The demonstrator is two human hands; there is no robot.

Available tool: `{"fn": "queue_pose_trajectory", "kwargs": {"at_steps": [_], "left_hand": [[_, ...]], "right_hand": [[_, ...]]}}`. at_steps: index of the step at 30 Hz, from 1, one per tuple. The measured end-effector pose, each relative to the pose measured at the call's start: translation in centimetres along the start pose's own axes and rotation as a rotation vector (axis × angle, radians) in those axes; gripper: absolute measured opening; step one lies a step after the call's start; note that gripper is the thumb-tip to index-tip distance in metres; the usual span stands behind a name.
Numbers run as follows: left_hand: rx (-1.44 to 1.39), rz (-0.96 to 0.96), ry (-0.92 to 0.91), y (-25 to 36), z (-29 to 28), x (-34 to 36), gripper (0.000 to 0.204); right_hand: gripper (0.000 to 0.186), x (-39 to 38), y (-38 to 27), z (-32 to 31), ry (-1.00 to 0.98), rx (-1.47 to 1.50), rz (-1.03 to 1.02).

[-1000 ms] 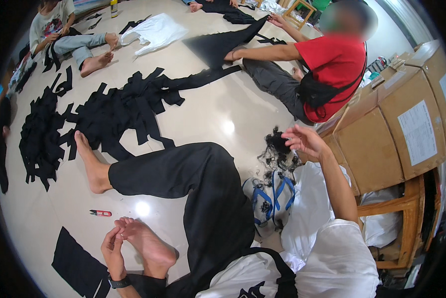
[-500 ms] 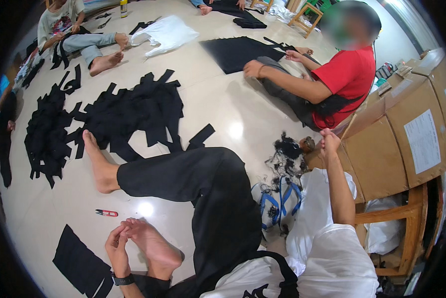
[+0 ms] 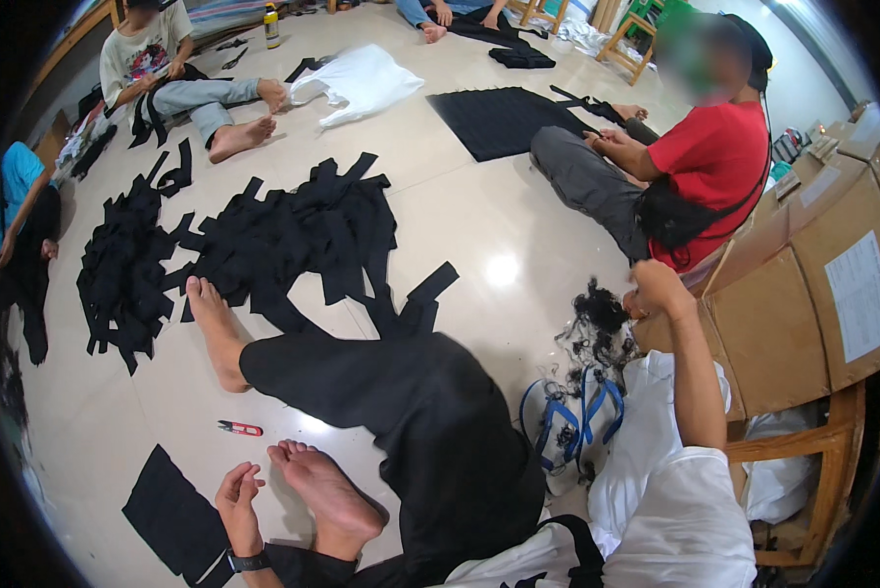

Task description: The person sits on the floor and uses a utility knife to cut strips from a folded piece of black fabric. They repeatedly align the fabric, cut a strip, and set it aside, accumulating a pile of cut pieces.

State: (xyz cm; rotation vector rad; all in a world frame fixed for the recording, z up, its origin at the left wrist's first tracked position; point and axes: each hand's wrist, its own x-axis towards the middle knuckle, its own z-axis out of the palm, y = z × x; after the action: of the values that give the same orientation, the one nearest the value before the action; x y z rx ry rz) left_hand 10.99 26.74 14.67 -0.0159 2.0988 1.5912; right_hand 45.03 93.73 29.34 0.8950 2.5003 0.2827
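My left hand (image 3: pixel 240 502) is raised beside my bare foot (image 3: pixel 327 490), its fingers loosely curled and apart, with nothing visible in them. Close by on the floor lie red-handled thread snips (image 3: pixel 240 428) and a flat black fabric piece (image 3: pixel 173 510). My right hand (image 3: pixel 660 290) is held out at the right, bent at the wrist, fingers closed; whatever they may hold is hidden or too small to see. Beneath and left of it sits a tangle of black thread scraps (image 3: pixel 597 318). Two heaps of black fabric strips (image 3: pixel 283 230) (image 3: pixel 124 269) spread beyond my outstretched leg.
Blue-strapped flip-flops (image 3: pixel 587 416) lie beside a white bag (image 3: pixel 646 421). Cardboard boxes (image 3: pixel 778 318) and a wooden frame (image 3: pixel 812 456) line the right. A person in red (image 3: pixel 709 157) sits by a black fabric sheet (image 3: pixel 509 120); others sit further off. A white plastic bag (image 3: pixel 362 83) lies far off.
My left hand has come away from my toes and its fingers have loosened. My right hand has bent at the wrist. The person in red has drawn their hands together; the whole view has shifted.
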Motion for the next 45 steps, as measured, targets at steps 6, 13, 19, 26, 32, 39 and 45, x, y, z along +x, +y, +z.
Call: {"fn": "queue_pose_trajectory", "kwargs": {"at_steps": [6,13,19,26,32,39,45], "left_hand": [[0.040,-0.057,0.078,-1.6,-3.9,-0.8,0.034],[0.017,-0.082,0.102,-1.7,-3.1,-0.5,0.036],[0.071,-0.091,-0.053,1.6,-2.8,-2.6,0.049],[-0.041,-0.145,0.027,-3.1,-4.4,-2.2,0.040],[-0.037,-0.139,0.017,-2.9,-4.6,-2.9,0.039],[-0.016,-0.158,0.043,-4.4,-5.6,-2.0,0.040],[-0.055,-0.123,0.108,-6.0,-7.0,-1.8,0.037]], "right_hand": [[0.038,2.4,-6.8,-8.7,-0.131,1.759,-0.510],[0.112,8.6,-24.9,1.7,0.233,0.925,-0.263],[0.067,10.0,-37.4,6.3,0.095,0.496,-0.786],[0.063,28.2,-21.5,2.4,0.834,0.529,-0.274],[0.062,25.1,-21.2,-4.3,0.390,0.708,-0.123],[0.062,16.8,-26.4,-4.3,-0.424,0.447,-0.622],[0.062,18.4,-20.0,-1.1,-0.417,1.318,-0.165]]}}
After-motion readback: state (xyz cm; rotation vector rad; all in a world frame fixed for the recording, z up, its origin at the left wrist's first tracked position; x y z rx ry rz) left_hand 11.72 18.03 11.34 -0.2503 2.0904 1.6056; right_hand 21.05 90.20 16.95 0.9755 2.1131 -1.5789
